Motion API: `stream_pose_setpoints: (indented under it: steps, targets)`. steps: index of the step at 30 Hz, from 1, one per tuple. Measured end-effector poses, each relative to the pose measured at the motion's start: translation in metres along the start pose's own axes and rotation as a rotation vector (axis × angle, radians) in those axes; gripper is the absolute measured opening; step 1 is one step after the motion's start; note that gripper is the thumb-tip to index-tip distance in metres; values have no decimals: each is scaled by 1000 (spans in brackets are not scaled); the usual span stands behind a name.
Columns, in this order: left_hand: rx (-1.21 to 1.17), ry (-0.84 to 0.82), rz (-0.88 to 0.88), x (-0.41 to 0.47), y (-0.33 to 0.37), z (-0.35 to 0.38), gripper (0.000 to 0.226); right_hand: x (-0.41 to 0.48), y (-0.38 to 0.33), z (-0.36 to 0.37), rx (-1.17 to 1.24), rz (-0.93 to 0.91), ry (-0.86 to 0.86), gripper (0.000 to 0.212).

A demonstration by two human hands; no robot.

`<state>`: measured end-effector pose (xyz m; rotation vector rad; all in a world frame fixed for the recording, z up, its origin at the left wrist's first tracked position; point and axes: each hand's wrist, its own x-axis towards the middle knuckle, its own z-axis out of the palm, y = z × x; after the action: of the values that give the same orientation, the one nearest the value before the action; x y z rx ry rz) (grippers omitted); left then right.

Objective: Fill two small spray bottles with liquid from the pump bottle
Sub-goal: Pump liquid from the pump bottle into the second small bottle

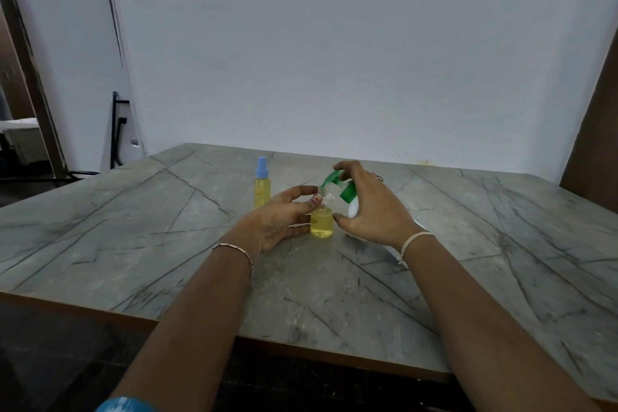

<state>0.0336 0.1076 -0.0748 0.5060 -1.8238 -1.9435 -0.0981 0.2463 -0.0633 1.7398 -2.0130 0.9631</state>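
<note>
I am filling the second spray bottle [322,222], about half full, on the table [133,211]. My left hand [284,214] curls its fingers round it, and my right hand [371,204] grips the pump bottle [348,193] by its head. Next I should press gently, with the spout exactly over the open neck.

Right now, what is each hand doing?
Left hand: holds the open bottle.
Right hand: grips the pump bottle.

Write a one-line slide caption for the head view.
Left hand steadies an uncapped spray bottle while right hand tilts the pump bottle, spout at its mouth; a capped spray bottle stands behind.
</note>
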Motion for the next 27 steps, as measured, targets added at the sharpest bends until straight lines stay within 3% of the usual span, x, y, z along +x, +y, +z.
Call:
stream_pose_setpoints:
  steps: [6, 12, 17, 27]
  targets:
    - [3, -6, 0, 0, -1, 0, 39, -3, 1, -5, -40, 7, -15, 79]
    - [11, -11, 2, -1, -1, 1, 30, -8, 7, -15, -26, 13, -148, 95]
    - [12, -12, 1, -1, 0, 1, 35, -5, 4, -13, -166, 6, -182, 115]
    - [20, -5, 11, -3, 0, 1, 28, -4, -10, -10, -474, -29, -166, 116]
